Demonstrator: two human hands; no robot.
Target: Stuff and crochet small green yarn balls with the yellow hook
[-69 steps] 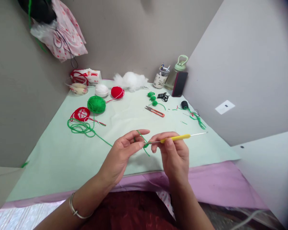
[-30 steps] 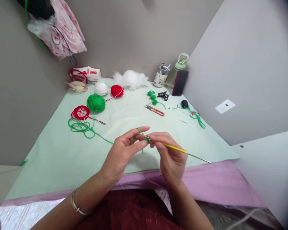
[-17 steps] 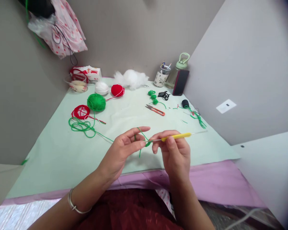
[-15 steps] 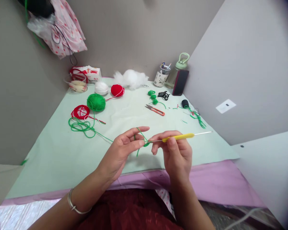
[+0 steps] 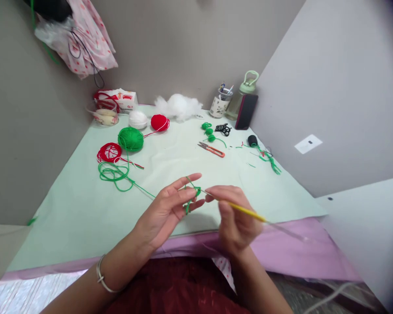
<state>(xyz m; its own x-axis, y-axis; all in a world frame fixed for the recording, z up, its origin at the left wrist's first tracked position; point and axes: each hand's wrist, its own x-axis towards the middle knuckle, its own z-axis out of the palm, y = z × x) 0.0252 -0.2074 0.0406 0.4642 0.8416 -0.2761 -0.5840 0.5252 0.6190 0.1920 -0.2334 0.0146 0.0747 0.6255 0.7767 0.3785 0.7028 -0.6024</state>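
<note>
Between thumb and fingers, my left hand (image 5: 170,203) pinches a small green crochet piece (image 5: 198,191), with green yarn looped over the raised index finger. A short green tail hangs below it. My right hand (image 5: 237,213) is closed round the yellow handle of a crochet hook (image 5: 247,212); the hook's thin metal tip reaches the green piece, and its far metal end points down to the right, blurred. From my left hand the green working yarn (image 5: 140,188) runs back to loose loops and a green yarn ball (image 5: 131,139).
Red yarn (image 5: 109,152), a red ball (image 5: 160,122) and a white ball (image 5: 138,119) lie left. Orange thread snips (image 5: 212,150), small green crocheted pieces (image 5: 208,131) and a black claw clip (image 5: 223,129) lie beyond my hands. A phone (image 5: 246,112) leans against a bottle (image 5: 249,85).
The hook has tilted, its far end swinging down to the right as my right hand lowers. My left hand's lower fingers have spread out, and the loose green loops have shifted slightly.
</note>
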